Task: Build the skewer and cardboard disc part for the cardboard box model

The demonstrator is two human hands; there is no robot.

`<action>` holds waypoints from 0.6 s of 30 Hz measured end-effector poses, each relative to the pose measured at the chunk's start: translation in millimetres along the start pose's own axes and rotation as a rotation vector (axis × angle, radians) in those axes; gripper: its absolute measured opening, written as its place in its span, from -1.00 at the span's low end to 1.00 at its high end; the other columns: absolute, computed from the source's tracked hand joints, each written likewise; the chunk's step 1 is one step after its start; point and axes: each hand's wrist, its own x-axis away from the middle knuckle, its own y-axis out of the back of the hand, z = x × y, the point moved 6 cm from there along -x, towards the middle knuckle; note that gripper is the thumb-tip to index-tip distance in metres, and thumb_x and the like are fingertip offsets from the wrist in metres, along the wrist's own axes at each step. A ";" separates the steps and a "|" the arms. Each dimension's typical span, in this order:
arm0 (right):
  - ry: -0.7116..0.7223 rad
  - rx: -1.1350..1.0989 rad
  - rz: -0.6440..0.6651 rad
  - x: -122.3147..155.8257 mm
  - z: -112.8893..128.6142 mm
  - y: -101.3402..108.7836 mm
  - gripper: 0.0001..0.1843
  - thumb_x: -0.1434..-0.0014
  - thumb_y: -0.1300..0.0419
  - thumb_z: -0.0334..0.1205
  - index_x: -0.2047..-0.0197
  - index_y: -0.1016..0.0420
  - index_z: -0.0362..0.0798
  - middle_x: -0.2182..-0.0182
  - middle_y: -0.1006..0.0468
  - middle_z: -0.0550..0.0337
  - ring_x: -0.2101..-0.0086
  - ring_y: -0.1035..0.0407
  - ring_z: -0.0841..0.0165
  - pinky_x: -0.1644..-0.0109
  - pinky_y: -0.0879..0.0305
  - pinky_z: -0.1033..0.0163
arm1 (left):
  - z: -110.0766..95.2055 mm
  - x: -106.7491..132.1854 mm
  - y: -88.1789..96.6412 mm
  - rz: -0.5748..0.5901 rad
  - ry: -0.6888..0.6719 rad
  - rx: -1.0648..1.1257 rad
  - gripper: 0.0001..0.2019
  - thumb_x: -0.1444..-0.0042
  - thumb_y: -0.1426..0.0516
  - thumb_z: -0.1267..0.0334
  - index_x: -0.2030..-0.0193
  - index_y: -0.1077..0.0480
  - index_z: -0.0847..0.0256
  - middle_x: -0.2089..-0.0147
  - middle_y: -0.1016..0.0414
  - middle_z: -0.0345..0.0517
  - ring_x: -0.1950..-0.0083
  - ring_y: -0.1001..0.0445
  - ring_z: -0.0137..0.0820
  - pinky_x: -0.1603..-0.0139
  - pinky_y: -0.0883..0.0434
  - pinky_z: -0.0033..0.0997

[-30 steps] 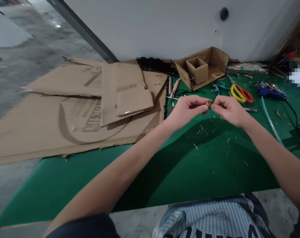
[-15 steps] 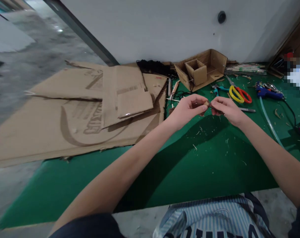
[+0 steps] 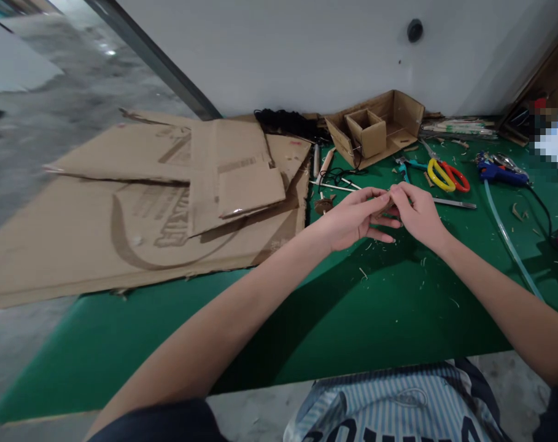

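My left hand (image 3: pixel 355 218) and my right hand (image 3: pixel 415 213) meet just above the green table top (image 3: pixel 260 319). Both pinch a small brown piece (image 3: pixel 389 204), apparently cardboard, between thumbs and fingertips; most of it is hidden by my fingers. The lower fingers of my left hand stretch out under it. A small dark brown scrap (image 3: pixel 323 205) lies on the mat just left of my left hand.
Flattened cardboard sheets (image 3: pixel 145 196) cover the left half of the table. At the back stands an open cardboard box (image 3: pixel 375 129) with a smaller box inside. Yellow and red scissors (image 3: pixel 447 175), a blue glue gun (image 3: pixel 502 172), a clear tube (image 3: pixel 509 233) and sticks lie right.
Both hands have sunk a little toward the table and closed in on each other. My left fingers now stretch out under the small piece.
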 end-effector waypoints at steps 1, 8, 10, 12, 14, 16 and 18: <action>0.005 0.022 -0.007 -0.2 1.7 1.6 -0.56 -0.42 -0.02 0.08 0.45 -0.20 0.04 0.52 -0.28 0.28 0.42 -0.17 0.39 0.27 -0.12 0.18 | 0.7 0.7 -2.0 0.005 0.009 0.009 -0.92 -0.45 -0.12 0.30 0.03 -0.39 0.25 0.17 -0.58 -0.07 0.26 -0.67 -0.36 0.41 -0.66 -0.36; -0.153 -0.044 0.008 1.7 -2.6 4.3 -0.58 -0.42 -0.11 0.02 0.44 -0.14 0.06 0.56 -0.28 0.30 0.47 -0.22 0.40 0.33 -0.14 0.21 | -1.4 -0.9 -13.2 0.008 -0.088 0.049 -0.89 -0.43 -0.11 0.39 0.16 -0.44 0.26 0.32 -0.50 -0.18 0.51 -0.46 -0.57 0.68 -0.35 -0.62; -0.205 -0.084 0.008 0.5 -6.4 4.3 -0.50 -0.42 -0.13 0.16 0.45 -0.15 0.06 0.56 -0.32 0.28 0.46 -0.25 0.40 0.34 -0.16 0.22 | -3.5 -1.8 -15.2 -0.015 -0.090 0.046 -0.84 -0.42 -0.10 0.41 0.22 -0.43 0.27 0.39 -0.44 -0.22 0.57 -0.35 -0.63 0.73 -0.21 -0.66; -0.242 -0.086 0.011 -1.9 -9.6 4.9 -0.43 -0.39 -0.15 0.28 0.47 -0.17 0.05 0.56 -0.34 0.26 0.47 -0.25 0.41 0.38 -0.16 0.24 | -5.9 -2.5 -16.7 -0.042 -0.087 0.043 -0.80 -0.42 -0.08 0.44 0.28 -0.42 0.29 0.42 -0.41 -0.24 0.61 -0.25 -0.67 0.76 -0.07 -0.68; -0.276 -0.091 0.035 -4.1 -12.7 4.2 -0.39 -0.36 -0.16 0.33 0.49 -0.20 0.04 0.57 -0.34 0.25 0.50 -0.24 0.44 0.43 -0.15 0.27 | -7.7 -3.1 -18.6 -0.051 -0.090 0.033 -0.75 -0.43 -0.06 0.45 0.32 -0.41 0.31 0.40 -0.42 -0.23 0.62 -0.19 -0.71 0.76 0.02 -0.69; -0.301 -0.121 0.056 -5.2 -15.4 2.2 -0.40 -0.36 -0.15 0.33 0.48 -0.22 0.03 0.55 -0.34 0.25 0.53 -0.22 0.46 0.49 -0.18 0.29 | -7.9 -3.4 -20.1 -0.053 -0.100 0.028 -0.72 -0.43 -0.05 0.46 0.36 -0.40 0.32 0.39 -0.42 -0.23 0.62 -0.15 -0.72 0.76 0.06 -0.68; -0.307 -0.176 0.073 -5.6 -17.2 -2.0 -0.44 -0.38 -0.13 0.29 0.45 -0.23 0.04 0.52 -0.33 0.26 0.54 -0.23 0.46 0.53 -0.24 0.31 | -7.1 -3.5 -19.9 -0.063 -0.118 0.030 -0.70 -0.44 -0.05 0.45 0.38 -0.39 0.31 0.41 -0.39 -0.24 0.62 -0.12 -0.71 0.76 0.08 -0.67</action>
